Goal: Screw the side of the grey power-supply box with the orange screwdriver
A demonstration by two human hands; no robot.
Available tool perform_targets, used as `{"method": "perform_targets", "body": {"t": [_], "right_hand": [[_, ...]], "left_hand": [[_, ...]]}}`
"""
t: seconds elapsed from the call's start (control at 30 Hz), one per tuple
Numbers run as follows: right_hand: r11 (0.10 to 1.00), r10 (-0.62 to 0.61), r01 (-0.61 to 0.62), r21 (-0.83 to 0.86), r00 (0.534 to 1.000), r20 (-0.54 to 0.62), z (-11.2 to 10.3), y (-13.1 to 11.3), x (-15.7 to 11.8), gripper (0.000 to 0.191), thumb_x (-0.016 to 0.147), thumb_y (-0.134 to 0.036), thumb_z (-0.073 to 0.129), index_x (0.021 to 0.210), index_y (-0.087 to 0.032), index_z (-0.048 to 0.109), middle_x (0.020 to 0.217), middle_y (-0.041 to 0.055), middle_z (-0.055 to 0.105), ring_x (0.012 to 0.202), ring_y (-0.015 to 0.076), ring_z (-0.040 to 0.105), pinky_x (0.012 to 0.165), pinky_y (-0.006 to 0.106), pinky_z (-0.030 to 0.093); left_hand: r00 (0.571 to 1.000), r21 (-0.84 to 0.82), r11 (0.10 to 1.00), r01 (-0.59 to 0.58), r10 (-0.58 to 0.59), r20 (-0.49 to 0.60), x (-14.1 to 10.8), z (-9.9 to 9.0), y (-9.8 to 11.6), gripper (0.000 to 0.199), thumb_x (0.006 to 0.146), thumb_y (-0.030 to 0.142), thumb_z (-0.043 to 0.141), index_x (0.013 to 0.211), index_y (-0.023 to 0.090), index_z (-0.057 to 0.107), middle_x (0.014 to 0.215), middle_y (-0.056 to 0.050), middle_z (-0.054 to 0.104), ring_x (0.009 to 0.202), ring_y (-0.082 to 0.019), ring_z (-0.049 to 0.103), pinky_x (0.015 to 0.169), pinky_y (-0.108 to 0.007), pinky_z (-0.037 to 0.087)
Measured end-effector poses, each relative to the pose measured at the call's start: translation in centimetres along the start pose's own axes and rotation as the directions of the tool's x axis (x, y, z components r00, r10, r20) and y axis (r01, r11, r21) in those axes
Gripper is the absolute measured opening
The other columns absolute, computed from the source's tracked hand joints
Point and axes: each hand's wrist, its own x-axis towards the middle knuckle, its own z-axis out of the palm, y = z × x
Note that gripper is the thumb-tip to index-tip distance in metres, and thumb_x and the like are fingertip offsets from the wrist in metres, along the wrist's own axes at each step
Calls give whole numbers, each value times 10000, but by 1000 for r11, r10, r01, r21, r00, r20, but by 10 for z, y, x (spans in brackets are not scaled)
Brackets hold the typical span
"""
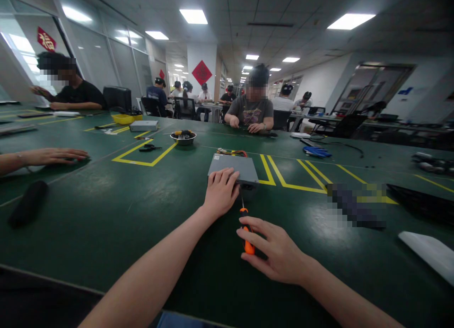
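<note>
A grey metal computer power supply (244, 168) lies on the green table in front of me, its coloured cables at the far side. My left hand (222, 190) holds the box at its near left part, fingers bent over the top and near edge. An orange and black screwdriver (249, 246) points away from me, its thin shaft reaching the near face of the box. Round its handle are the fingers of my right hand (271, 247). The exact spot the tip touches is too small to make out.
Beyond the box stands a metal bowl (183, 138) with a yellow-handled tool on it. Another grey box (144, 125) and a yellow basket (126, 118) sit farther left. Blue gloves (317, 151) lie right. A co-worker's hand (53, 156) rests at left; another person (251, 105) sits opposite.
</note>
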Motion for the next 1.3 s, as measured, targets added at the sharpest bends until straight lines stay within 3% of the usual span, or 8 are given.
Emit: {"method": "perform_targets", "body": {"t": [0.2,0.37,0.5,0.57,0.77,0.9,1.03,1.3], "right_hand": [[991,53,-38,127,991,-122,7,6,-1,322,847,-398,533,1048,-164,439,1112,156,584,952,215,619,754,346,529],[994,71,-75,74,996,60,0,4,-1,460,812,-394,589,1206,-206,444,1242,146,492,1045,237,565,793,358,512],[995,63,-75,64,984,167,-5,0,0,399,824,-328,565,1201,-224,481,1301,139,422,1036,230,562,797,351,504],[997,43,-53,65,990,138,-4,0,-1,360,846,-323,532,1181,-200,483,1280,149,449,1022,225,572,786,346,507],[998,15,-9,69,996,-91,3,5,-1,313,856,-448,514,1003,-176,459,1132,151,592,899,210,637,711,329,533],[992,59,-56,113,998,-20,-2,4,0,396,858,-434,509,1131,-158,429,1166,159,564,1028,228,586,800,357,517],[998,19,-22,55,998,60,-5,3,-1,390,874,-332,485,1224,-169,432,1224,155,514,1061,232,562,807,352,510],[999,-28,35,42,988,-154,-14,9,-5,316,820,-249,483,1123,-160,495,1097,139,594,928,211,615,717,316,520]], "left_hand": [[1000,-8,1000,4,-3,9,0,-1,1,335,873,301,439,1195,220,480,1239,-62,521,1169,-220,416,981,-400,279],[1000,-26,1000,8,-8,0,0,-2,2,329,871,293,440,1187,218,488,1239,-63,520,1171,-225,413,981,-402,278],[1000,-31,999,10,-11,-5,0,-2,2,325,868,288,442,1181,218,495,1235,-71,523,1165,-229,421,976,-408,285],[1000,-27,1000,13,-14,-6,0,-2,2,327,866,286,445,1183,221,494,1233,-70,524,1166,-228,421,976,-405,290],[1000,-18,1000,5,-4,3,0,-3,2,337,860,283,458,1190,227,493,1241,-74,518,1170,-233,421,968,-412,302],[1000,-12,1000,4,-4,5,0,-2,2,333,859,286,460,1184,225,494,1239,-72,519,1169,-232,420,970,-412,298],[1000,-12,1000,8,-8,2,0,-2,1,319,871,287,436,1178,218,494,1234,-63,524,1163,-227,422,977,-403,286],[1000,-18,1000,10,-10,-2,0,-1,1,326,864,286,448,1181,224,491,1231,-72,523,1164,-232,421,967,-409,296]]}}
